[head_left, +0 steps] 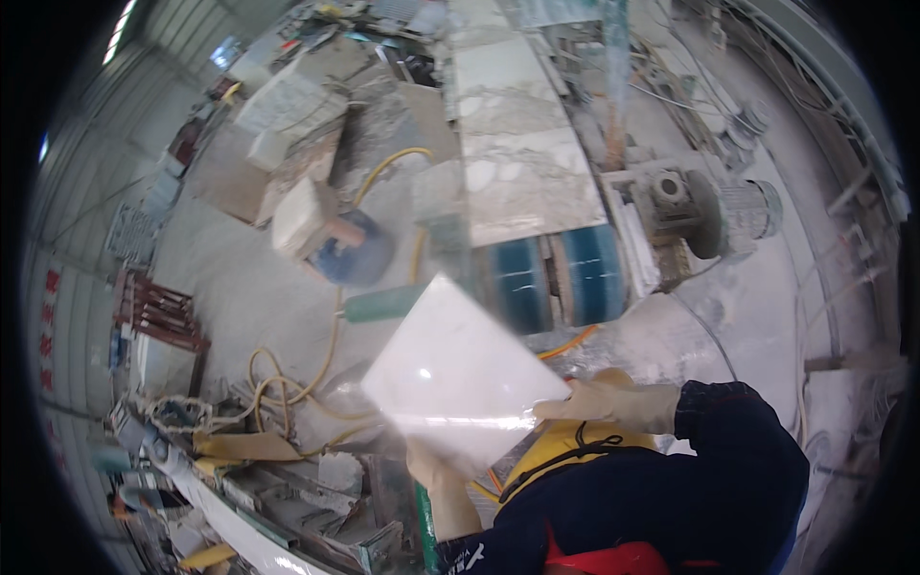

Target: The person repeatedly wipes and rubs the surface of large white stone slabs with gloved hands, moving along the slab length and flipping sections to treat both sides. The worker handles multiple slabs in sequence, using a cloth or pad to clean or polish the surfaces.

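Note:
A glossy white square stone tile [460,369] is held up in front of me, tilted, with light glaring across its lower part. My right hand [609,401], in a cream glove, is closed on the tile's right corner. At the near left edge, my gloved left hand [443,479] grips it, and some of its fingers are hidden behind the tile. Just beyond the tile are the dark blue rollers [556,280] at the end of a conveyor, where marbled stone slabs [532,177] lie in a row.
A motor with a gearbox [685,206] stands right of the rollers. Yellow hose [287,391] loops over the wet floor at left. A blue drum [355,254] carries a pale block [305,218]. Broken stone offcuts [335,484] pile up at lower left, beside a long rail [225,508].

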Motion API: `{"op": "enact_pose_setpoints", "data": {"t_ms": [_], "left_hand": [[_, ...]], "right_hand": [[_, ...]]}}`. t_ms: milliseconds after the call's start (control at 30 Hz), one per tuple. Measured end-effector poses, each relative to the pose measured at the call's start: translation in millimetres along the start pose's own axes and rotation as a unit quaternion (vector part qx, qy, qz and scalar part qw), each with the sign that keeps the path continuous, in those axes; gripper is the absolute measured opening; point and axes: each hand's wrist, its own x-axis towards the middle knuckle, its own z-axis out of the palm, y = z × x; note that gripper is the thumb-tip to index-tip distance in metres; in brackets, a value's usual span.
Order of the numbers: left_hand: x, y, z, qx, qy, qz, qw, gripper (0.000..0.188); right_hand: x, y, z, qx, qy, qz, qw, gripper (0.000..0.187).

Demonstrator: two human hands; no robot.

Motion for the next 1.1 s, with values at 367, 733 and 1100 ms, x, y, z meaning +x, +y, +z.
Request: {"op": "enact_pose_setpoints", "data": {"t_ms": [367,733,1100], "left_hand": [[4,21,176,0.282,-0.203,0.005,0.938,0.050],[23,20,199,0.199,-0.316,-0.025,0.927,0.035],[49,24,219,0.147,-0.326,-0.085,0.930,0.035]], "right_hand": [[-29,110,-18,0.445,0.146,-0.015,0.883,0.041],[3,108,-18,0.602,0.178,-0.057,0.777,0.034],[24,93,-21,0.582,0.186,-0.068,0.788,0.041]]}}
